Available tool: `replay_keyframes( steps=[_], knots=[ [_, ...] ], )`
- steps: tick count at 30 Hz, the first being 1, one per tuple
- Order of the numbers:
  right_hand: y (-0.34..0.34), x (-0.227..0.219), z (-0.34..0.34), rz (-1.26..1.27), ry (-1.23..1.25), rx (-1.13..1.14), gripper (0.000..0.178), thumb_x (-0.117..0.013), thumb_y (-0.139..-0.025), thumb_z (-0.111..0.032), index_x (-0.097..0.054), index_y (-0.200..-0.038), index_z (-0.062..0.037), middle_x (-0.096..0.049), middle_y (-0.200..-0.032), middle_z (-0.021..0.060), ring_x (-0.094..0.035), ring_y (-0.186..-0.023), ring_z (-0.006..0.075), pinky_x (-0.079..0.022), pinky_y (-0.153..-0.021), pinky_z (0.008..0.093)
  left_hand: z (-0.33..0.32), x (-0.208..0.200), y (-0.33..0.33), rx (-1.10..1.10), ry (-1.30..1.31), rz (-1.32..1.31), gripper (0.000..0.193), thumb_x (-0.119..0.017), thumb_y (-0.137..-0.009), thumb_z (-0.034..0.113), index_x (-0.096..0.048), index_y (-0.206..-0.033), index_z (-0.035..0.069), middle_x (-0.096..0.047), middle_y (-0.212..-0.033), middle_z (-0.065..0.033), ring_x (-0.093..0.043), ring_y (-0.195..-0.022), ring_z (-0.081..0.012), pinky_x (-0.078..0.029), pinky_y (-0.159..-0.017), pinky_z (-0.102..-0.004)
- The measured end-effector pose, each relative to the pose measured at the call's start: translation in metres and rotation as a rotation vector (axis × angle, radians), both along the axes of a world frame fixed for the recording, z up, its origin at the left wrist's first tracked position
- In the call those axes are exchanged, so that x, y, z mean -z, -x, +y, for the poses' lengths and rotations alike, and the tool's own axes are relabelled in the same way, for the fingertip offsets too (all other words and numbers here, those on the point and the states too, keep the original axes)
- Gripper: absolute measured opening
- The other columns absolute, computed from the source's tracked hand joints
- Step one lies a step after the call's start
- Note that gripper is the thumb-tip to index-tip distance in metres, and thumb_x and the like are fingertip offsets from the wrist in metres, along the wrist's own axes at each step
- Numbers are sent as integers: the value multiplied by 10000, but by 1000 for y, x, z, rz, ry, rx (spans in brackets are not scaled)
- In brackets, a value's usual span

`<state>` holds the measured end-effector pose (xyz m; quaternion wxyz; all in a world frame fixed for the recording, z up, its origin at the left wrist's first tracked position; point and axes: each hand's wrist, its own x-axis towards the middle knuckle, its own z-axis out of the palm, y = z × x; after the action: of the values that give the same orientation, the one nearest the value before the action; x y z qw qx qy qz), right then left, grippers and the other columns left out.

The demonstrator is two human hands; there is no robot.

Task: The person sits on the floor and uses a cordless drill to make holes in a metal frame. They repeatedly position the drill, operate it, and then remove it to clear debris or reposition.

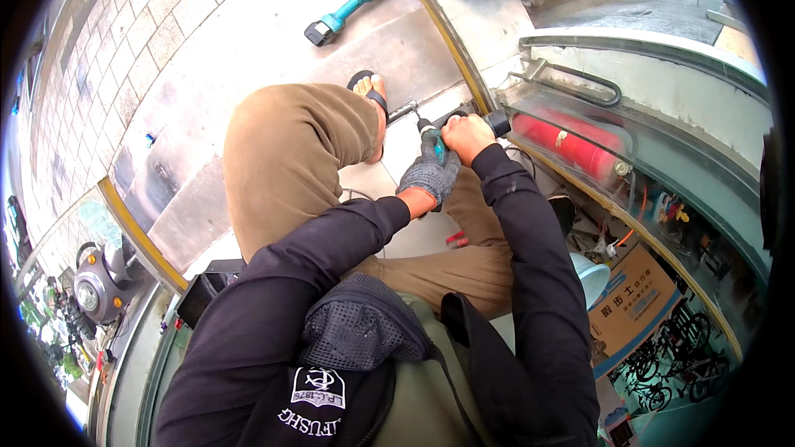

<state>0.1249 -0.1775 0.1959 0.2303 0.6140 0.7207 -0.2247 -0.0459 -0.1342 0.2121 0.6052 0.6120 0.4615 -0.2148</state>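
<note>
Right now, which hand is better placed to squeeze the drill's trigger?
The right hand, probably. It is bare and wrapped around the drill at its back end, where a trigger would likely sit, though no trigger shows. The left hand, in a grey glove, grips lower down and seems only to steady the tool.

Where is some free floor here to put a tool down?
The grey slab between the brick paving and the raised knee is bare, up to the teal grinder. Crowded: around both hands, gloved left hand and right hand, on the drill, and the cluttered strip by the red cylinder and cardboard box.
</note>
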Motion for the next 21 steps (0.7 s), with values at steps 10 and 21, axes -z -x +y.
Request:
replay_keyframes(
  steps=[10, 21],
  knots=[
    [10, 28, -39, 97, -105, 432, 629, -711, -882, -285, -576, -1282, 181, -780, -894, 230, -787, -798, 391, -581, -697, 526, 18, -16, -6, 77, -59, 71, 971, -518, -1004, 754, -292, -1706, 123, -622, -1392, -385, -657, -1268, -539, -503, -1092, -584],
    [0, 10, -35, 148, -225, 314, 470, -735, -870, -285, -625, -1242, -20, -769, -1048, 213, -779, -843, 387, -609, -725, 504, 7, 1, -5, -25, -41, -3, 1017, -534, -997, 750, -300, -1689, 43, -622, -1422, -382, -654, -1276, -531, -512, -1090, -566]
  ],
)
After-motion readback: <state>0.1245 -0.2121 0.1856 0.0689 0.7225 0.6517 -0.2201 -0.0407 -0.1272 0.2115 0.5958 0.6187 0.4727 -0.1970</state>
